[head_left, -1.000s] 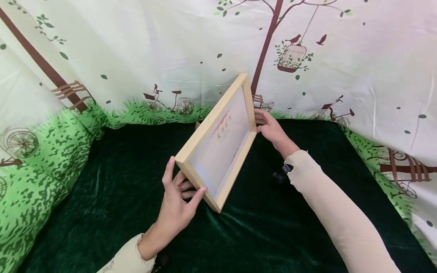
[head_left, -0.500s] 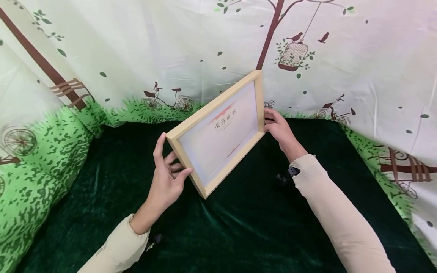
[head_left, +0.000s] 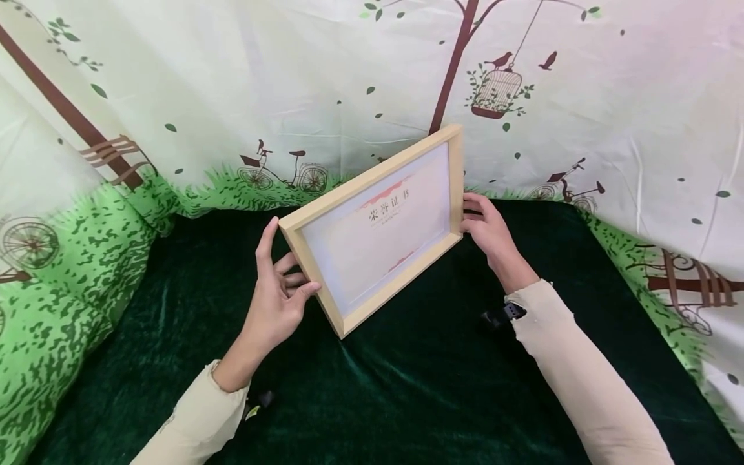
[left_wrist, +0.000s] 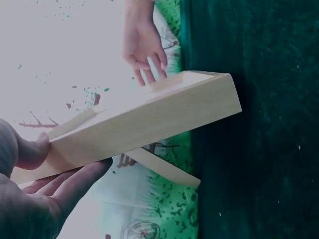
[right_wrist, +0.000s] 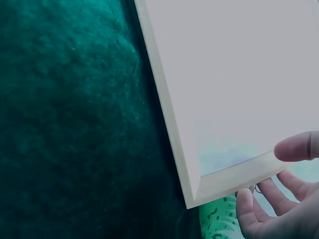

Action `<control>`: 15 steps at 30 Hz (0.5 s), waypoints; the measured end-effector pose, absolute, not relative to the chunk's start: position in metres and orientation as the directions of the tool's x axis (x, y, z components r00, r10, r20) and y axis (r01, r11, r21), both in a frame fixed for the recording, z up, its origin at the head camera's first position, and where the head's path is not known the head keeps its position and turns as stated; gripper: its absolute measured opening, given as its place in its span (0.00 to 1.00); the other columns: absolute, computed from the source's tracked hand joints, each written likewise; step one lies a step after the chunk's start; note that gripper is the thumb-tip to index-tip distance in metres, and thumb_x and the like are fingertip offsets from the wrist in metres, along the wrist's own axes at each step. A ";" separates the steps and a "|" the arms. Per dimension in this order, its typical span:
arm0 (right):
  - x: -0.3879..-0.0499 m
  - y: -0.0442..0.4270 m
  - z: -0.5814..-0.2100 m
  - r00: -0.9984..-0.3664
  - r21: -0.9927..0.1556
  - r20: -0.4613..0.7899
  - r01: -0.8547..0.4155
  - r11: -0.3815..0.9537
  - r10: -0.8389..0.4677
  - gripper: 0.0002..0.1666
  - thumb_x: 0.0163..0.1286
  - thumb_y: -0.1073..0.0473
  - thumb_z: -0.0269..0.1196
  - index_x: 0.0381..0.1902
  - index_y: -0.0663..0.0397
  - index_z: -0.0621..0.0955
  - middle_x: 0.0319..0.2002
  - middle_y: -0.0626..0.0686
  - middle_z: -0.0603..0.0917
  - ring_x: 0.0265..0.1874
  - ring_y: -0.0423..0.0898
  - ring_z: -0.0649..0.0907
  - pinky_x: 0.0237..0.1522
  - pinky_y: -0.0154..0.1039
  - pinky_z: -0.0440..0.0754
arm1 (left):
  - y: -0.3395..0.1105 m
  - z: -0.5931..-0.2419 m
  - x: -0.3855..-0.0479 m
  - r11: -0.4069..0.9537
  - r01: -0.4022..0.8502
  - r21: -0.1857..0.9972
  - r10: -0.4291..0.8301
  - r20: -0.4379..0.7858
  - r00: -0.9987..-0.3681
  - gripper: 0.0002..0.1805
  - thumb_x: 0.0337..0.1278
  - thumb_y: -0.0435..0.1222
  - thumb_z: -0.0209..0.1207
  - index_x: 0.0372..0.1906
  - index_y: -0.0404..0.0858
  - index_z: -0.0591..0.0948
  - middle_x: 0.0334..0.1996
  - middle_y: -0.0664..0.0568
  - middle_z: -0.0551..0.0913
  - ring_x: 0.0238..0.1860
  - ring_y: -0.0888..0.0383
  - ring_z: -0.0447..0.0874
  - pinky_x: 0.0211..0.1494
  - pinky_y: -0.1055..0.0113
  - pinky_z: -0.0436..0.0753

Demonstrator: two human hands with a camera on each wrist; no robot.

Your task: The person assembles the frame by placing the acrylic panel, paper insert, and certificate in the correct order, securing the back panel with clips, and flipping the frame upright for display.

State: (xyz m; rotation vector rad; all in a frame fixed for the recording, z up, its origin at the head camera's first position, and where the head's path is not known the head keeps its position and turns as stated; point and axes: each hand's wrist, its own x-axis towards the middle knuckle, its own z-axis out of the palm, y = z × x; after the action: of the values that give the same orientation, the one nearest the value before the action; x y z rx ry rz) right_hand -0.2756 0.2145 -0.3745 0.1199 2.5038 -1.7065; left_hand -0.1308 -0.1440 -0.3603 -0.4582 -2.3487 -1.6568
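A light wooden picture frame (head_left: pixel 401 268) with a pale certificate (head_left: pixel 378 239) inside stands tilted back on the dark green cloth, its front turned toward me. My left hand (head_left: pixel 273 300) grips its left side, thumb at the front and fingers behind, with the index finger up at the top corner. The left wrist view shows that thumb and the fingers on either face of the thick wooden edge. A wooden support leg (left_wrist: pixel 167 170) slants out behind the frame there. On the right side, my right hand (head_left: pixel 491 236) holds the edge between thumb and fingers.
Dark green velvet cloth (head_left: pixel 407 387) covers the table. A white curtain (head_left: pixel 203 77) printed with trees, bicycles and a birdcage hangs close behind and at both sides. Dark devices (head_left: pixel 502 314) are strapped at the wrists.
The frame has turned to face me more squarely, its left end swinging left and back and its right end shifting right. Both hands have moved with it, keeping hold.
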 end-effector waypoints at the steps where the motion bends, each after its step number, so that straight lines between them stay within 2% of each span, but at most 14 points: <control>1: -0.274 0.216 -0.375 -0.992 -0.922 -0.127 0.122 0.367 0.009 0.39 0.70 0.68 0.51 0.77 0.45 0.58 0.74 0.58 0.62 0.71 0.57 0.67 0.71 0.57 0.66 | -0.145 -0.360 -0.132 0.315 0.382 0.869 0.120 0.363 -0.924 0.63 0.56 0.17 0.60 0.79 0.59 0.33 0.63 0.35 0.76 0.48 0.39 0.88 0.43 0.75 0.84; 4: -0.270 0.220 -0.378 -0.996 -0.924 -0.091 0.091 0.372 0.017 0.35 0.73 0.67 0.50 0.76 0.48 0.59 0.73 0.59 0.63 0.70 0.57 0.67 0.71 0.57 0.65 | -0.149 -0.360 -0.136 0.314 0.388 0.867 0.124 0.368 -0.922 0.63 0.55 0.16 0.60 0.79 0.59 0.34 0.61 0.34 0.78 0.47 0.39 0.88 0.44 0.75 0.84; 9: -0.273 0.230 -0.389 -0.999 -0.932 -0.004 -0.009 0.361 -0.035 0.25 0.80 0.58 0.49 0.70 0.56 0.59 0.73 0.64 0.62 0.71 0.59 0.66 0.73 0.57 0.64 | -0.155 -0.362 -0.143 0.269 0.392 0.880 0.137 0.367 -0.920 0.62 0.56 0.15 0.58 0.80 0.60 0.35 0.58 0.32 0.79 0.47 0.38 0.87 0.45 0.74 0.85; 12: -0.276 0.236 -0.395 -0.997 -0.921 0.055 -0.075 0.382 -0.061 0.26 0.80 0.53 0.49 0.69 0.57 0.60 0.72 0.65 0.65 0.69 0.60 0.69 0.69 0.57 0.69 | -0.156 -0.365 -0.144 0.265 0.390 0.882 0.131 0.368 -0.921 0.62 0.56 0.15 0.58 0.80 0.58 0.36 0.57 0.32 0.80 0.46 0.40 0.87 0.45 0.75 0.85; 15: -0.279 0.239 -0.401 -0.992 -0.893 0.112 -0.126 0.432 -0.057 0.28 0.79 0.53 0.51 0.71 0.56 0.62 0.68 0.64 0.71 0.63 0.58 0.74 0.62 0.52 0.76 | -0.157 -0.368 -0.144 0.279 0.389 0.878 0.121 0.370 -0.921 0.62 0.56 0.16 0.59 0.81 0.57 0.36 0.57 0.33 0.80 0.46 0.41 0.87 0.45 0.75 0.85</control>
State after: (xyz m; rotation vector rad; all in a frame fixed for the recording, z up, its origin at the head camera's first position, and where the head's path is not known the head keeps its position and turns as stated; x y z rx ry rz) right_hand -0.2789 0.2394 -0.4010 -0.1729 2.7130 -1.7008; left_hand -0.1435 -0.1572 -0.3678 -0.4723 -2.3173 -1.6943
